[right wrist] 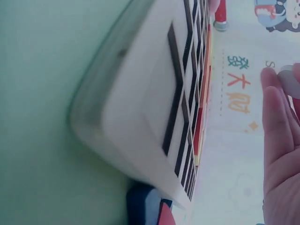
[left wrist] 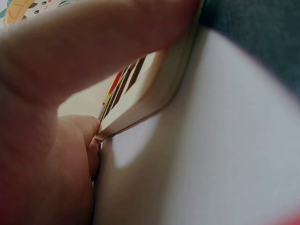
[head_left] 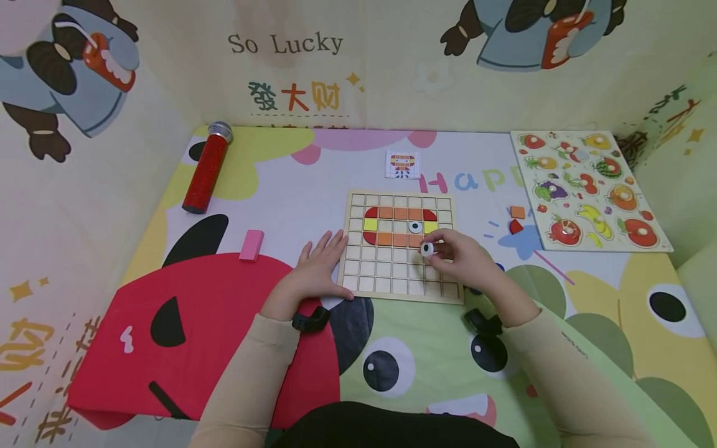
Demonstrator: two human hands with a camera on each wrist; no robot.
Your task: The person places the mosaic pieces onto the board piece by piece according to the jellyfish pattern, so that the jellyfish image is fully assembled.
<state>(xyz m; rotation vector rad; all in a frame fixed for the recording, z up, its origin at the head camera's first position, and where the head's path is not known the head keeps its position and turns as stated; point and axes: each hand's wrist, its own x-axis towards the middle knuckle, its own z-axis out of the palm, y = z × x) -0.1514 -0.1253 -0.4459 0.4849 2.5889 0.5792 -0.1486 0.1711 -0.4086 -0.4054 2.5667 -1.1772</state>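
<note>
The right hand (head_left: pixel 462 255) pinches a round eye tile (head_left: pixel 427 249) over the grid board (head_left: pixel 400 292) at its 4 o'clock, placement seemingly underway, needing an empty cell, while the open left hand (head_left: pixel 319 264) steadies its 8 o'clock edge

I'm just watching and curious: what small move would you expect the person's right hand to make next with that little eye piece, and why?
Probably setting the eye tile into an empty cell of the grid board. The right hand pinches it just above the board, one matching eye already sits among the coloured tiles, and the left hand rests against the board's edge.
</note>
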